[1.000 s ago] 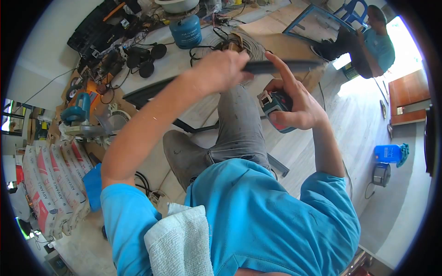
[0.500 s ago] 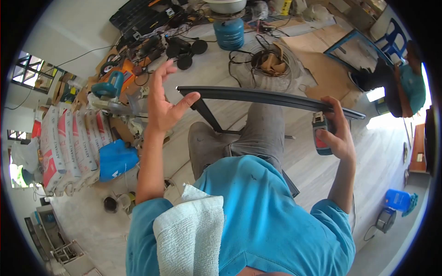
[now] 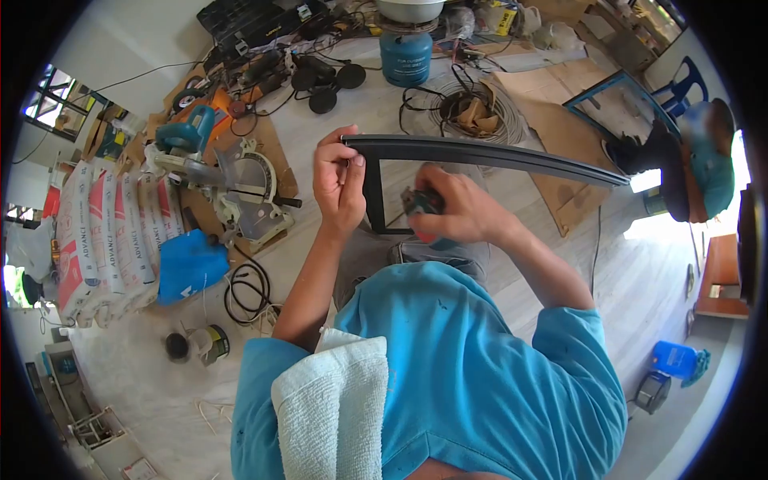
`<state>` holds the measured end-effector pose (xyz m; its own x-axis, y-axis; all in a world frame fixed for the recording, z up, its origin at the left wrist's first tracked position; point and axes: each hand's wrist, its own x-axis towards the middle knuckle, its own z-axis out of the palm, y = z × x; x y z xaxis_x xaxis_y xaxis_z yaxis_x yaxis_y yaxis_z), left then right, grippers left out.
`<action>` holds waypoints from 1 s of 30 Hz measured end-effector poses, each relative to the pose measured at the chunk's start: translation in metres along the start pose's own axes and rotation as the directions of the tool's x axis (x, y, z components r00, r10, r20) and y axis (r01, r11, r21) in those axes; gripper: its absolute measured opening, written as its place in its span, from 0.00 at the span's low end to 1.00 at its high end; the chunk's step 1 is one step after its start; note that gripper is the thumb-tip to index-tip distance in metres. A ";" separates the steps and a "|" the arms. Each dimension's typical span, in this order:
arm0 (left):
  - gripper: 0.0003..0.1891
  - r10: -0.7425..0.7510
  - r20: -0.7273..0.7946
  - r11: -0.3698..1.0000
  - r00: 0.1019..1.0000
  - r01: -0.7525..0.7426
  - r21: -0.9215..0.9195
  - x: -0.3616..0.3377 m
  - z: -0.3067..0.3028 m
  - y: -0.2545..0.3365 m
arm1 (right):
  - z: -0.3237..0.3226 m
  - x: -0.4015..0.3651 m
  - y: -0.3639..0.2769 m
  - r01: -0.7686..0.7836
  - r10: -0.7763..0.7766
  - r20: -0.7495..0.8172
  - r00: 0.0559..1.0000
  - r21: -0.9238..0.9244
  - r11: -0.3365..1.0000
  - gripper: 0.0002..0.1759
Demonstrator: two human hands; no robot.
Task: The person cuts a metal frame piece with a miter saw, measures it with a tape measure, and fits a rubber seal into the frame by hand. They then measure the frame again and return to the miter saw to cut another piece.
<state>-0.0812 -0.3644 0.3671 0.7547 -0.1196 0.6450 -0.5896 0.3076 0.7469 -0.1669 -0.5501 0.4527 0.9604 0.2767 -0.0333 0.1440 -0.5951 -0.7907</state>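
My left hand (image 3: 339, 182) is closed round the near-left corner of a dark metal frame (image 3: 488, 154), fingers behind and thumb in front. The frame's long grooved bar stretches off to the right, and a shorter bar drops from the held corner toward my knees. In my right hand (image 3: 468, 210) is a compact tape measure (image 3: 422, 202), dark green with a red patch, somewhat blurred. It overlaps the frame's opening, below the long bar and close to the short one. Part of its case is hidden by my fingers.
A mitre saw (image 3: 254, 192) stands left, beside stacked cement bags (image 3: 120, 232). Ahead are a blue gas cylinder (image 3: 406, 58), coiled cable (image 3: 472, 108) and scattered power tools. At right, a person (image 3: 704, 160) is near another frame (image 3: 616, 100) lying on cardboard.
My left hand has gone from spread fingers to gripping the frame's corner. My right hand has left the long bar's right part and swung left with the tape measure.
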 end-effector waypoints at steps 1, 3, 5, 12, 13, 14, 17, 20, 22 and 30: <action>0.04 -0.081 0.052 0.981 0.995 0.070 0.179 -0.004 -0.005 0.004 | 0.005 0.005 -0.001 0.011 -0.011 0.001 1.000 0.008 1.000 0.26; 0.02 -0.058 0.132 0.977 0.990 0.029 0.212 -0.003 0.000 0.016 | 0.008 0.010 -0.004 0.077 -0.077 -0.034 0.996 0.007 0.997 0.27; 0.03 -0.056 0.221 0.974 0.974 0.004 0.228 0.002 0.002 0.026 | 0.009 0.013 -0.010 0.106 -0.105 -0.064 0.992 0.013 0.994 0.28; 0.08 -0.110 0.435 0.972 0.894 0.005 0.236 -0.001 -0.007 0.028 | -0.006 0.008 -0.021 0.049 -0.046 0.036 0.998 -0.088 0.995 0.24; 0.08 -0.122 0.430 0.975 0.895 0.026 0.223 -0.004 -0.006 0.029 | -0.011 0.004 -0.017 0.040 -0.033 0.070 0.997 -0.110 0.993 0.22; 0.09 -0.146 0.408 0.980 0.901 0.077 0.181 -0.009 -0.004 0.029 | -0.019 -0.001 -0.011 0.030 -0.016 0.103 0.995 -0.132 0.991 0.21; 0.11 -0.149 0.379 0.987 0.913 0.117 0.106 -0.020 -0.006 0.021 | -0.049 -0.019 0.003 -0.053 0.101 0.154 0.983 -0.289 0.956 0.18; 0.17 -0.066 0.315 0.997 0.947 0.073 -0.009 -0.030 0.000 0.010 | -0.069 -0.030 0.011 -0.135 0.192 0.108 0.976 -0.393 0.910 0.17; 0.25 -0.085 0.108 0.952 0.990 0.113 -0.284 -0.036 0.018 0.008 | -0.076 -0.031 0.007 -0.190 0.232 0.061 0.971 -0.397 0.898 0.17; 0.49 -0.215 0.288 0.944 0.933 0.274 -0.182 -0.029 0.012 -0.010 | -0.076 -0.011 -0.009 -0.173 0.219 0.054 0.974 -0.444 0.879 0.19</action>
<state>-0.1007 -0.3752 0.3433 0.7483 -0.4499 0.4875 -0.2971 0.4298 0.8527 -0.1607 -0.6052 0.5060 0.9544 0.1797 -0.2384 0.0661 -0.9059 -0.4183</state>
